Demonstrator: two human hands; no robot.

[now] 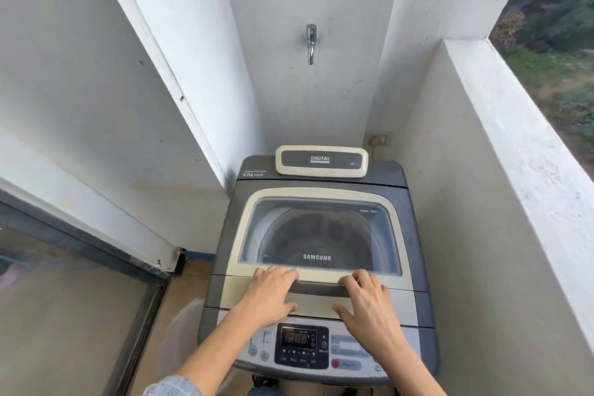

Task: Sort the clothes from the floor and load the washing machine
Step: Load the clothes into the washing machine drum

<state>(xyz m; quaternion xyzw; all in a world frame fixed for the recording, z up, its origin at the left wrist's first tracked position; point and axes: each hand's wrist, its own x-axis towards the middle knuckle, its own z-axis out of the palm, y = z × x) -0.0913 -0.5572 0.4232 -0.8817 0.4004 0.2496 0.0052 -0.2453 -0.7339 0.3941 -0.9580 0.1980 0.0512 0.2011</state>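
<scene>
One washing machine (321, 254), a grey top-loader with a cream-framed lid (318, 235), stands in a narrow alcove between white walls, and it is the only appliance in view. Its lid is down and flat; through the single tinted window the round drum shows dimly, too dark to tell whether any clothes lie inside. No clothes can be seen on the small strip of floor to the left of the machine. Two bare hands rest on the front edge of the lid. The left hand (271, 292) lies palm down with its fingers spread and nearly flat, the fingertips touching the cream frame just left of the dark handle recess (321, 289). The right hand (366, 302) is likewise open and flat, fingers slightly fanned, tips on the frame at the right end of that recess. Neither hand grips or holds anything; both only press on the lid. Below the wrists sits one control panel (302, 346) with a lit digit display and several round buttons, their labels blurred. One metal tap (310, 42) juts from the back wall above the machine, and one wall socket (379, 139) sits behind its right rear corner. A glass door (64, 299) stands at the left.
</scene>
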